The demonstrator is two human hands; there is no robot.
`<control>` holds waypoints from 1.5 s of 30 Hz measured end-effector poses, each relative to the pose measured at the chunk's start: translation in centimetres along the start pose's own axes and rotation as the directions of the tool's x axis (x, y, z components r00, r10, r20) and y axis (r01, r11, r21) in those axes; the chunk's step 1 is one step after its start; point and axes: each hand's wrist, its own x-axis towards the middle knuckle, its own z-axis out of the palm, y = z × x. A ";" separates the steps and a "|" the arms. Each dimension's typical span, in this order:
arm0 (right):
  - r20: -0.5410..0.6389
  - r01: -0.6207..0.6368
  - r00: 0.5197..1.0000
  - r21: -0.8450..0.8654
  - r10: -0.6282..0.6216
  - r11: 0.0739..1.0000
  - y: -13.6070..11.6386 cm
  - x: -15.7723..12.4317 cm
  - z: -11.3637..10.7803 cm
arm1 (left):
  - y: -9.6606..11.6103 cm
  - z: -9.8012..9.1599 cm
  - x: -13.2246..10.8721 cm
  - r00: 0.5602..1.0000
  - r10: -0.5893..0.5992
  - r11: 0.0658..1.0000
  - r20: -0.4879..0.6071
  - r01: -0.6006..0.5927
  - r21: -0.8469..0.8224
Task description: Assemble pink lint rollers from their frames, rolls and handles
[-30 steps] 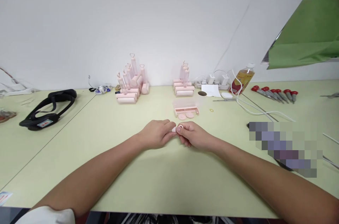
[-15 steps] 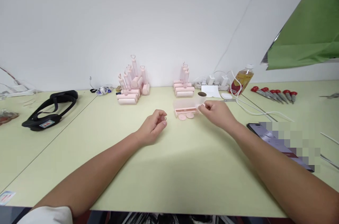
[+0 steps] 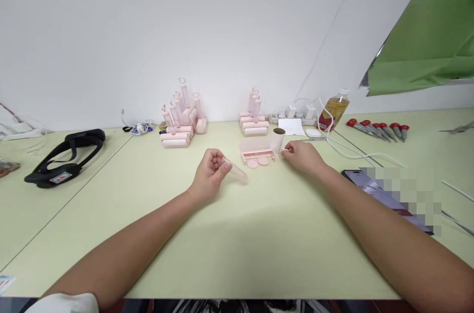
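Observation:
My left hand (image 3: 210,177) is closed around the near end of a clear pinkish tube (image 3: 238,172), which slants down to the right just above the table. My right hand (image 3: 305,157) pinches a small whitish piece (image 3: 284,150), mostly hidden by the fingers. Close to those fingertips stands a white roll (image 3: 277,142) with a brown inner core. Left of the roll lies an open pink case (image 3: 258,155) with a translucent lid raised. Two round pink discs, a left one (image 3: 252,163) and a right one (image 3: 263,161), rest against its front.
Pink cases with upright clear tubes form a left cluster (image 3: 181,118) and a smaller one (image 3: 255,118) by the wall. Rightward are a drink bottle (image 3: 334,109), white cables (image 3: 348,154), red-handled tools (image 3: 377,130) and a phone (image 3: 381,199). A black headset (image 3: 66,157) lies left.
The clear tube now points out of my left hand toward the right; before, it did not show there. My right hand has shifted slightly, and the roll now stands apart from its fingers.

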 end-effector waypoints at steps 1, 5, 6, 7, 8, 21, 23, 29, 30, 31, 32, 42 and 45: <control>-0.012 -0.015 1.000 0.025 0.015 1.000 0.2 0.0 -0.2 | 0.1 0.1 0.1 0.998 -0.059 0.995 -0.010 0.058 -0.084; -0.189 -0.020 0.980 0.194 0.057 0.981 -0.5 -0.7 -1.6 | 1.0 0.2 0.6 0.963 -0.268 0.909 0.034 0.265 -0.322; -0.211 0.036 0.977 0.279 0.025 0.960 -1.1 -1.3 -1.8 | 1.2 0.2 0.7 0.952 -0.302 0.877 0.056 0.301 -0.374; -0.199 0.114 0.979 0.389 -0.037 0.914 -1.9 -1.9 -1.8 | 1.4 0.3 0.7 0.942 -0.325 0.846 0.079 0.327 -0.420; -0.162 0.195 0.979 0.532 -0.127 0.824 -2.8 -2.7 -1.7 | 1.6 0.5 0.6 0.935 -0.340 0.819 0.105 0.349 -0.456; -0.344 0.343 0.930 0.671 -0.133 0.657 -4.9 -4.7 -2.1 | 0.4 2.2 -1.1 0.847 -0.371 0.866 0.380 0.463 -0.187; -0.387 0.251 0.920 0.459 -0.062 0.852 -3.1 -3.2 -3.1 | 0.1 2.0 -1.0 0.860 -0.377 0.883 0.344 0.445 -0.146; -0.205 0.038 0.979 0.211 0.006 0.977 -1.0 -1.2 -2.2 | -0.2 1.6 -0.9 0.866 -0.394 0.892 0.308 0.441 -0.097; -0.173 0.039 0.985 0.207 -0.002 0.978 -1.0 -1.2 -1.8 | -0.2 1.6 -0.9 0.863 -0.398 0.892 0.311 0.444 -0.088; -0.150 0.045 0.989 0.204 -0.014 0.978 -1.2 -1.2 -1.4 | -0.1 1.6 -1.0 0.859 -0.403 0.891 0.315 0.447 -0.079; -0.135 0.054 0.990 0.201 -0.027 0.978 -1.3 -1.3 -1.1 | -0.1 1.7 -1.0 0.855 -0.410 0.889 0.318 0.452 -0.069; -0.095 0.031 0.995 0.218 -0.011 0.975 -1.6 -1.5 -0.3 | -0.1 1.7 -1.0 0.844 -0.432 0.887 0.319 0.462 -0.021; -0.077 0.002 0.997 0.221 0.015 0.975 -1.8 -1.6 -0.4 | -0.2 1.7 -1.0 0.845 -0.431 0.890 0.317 0.456 -0.004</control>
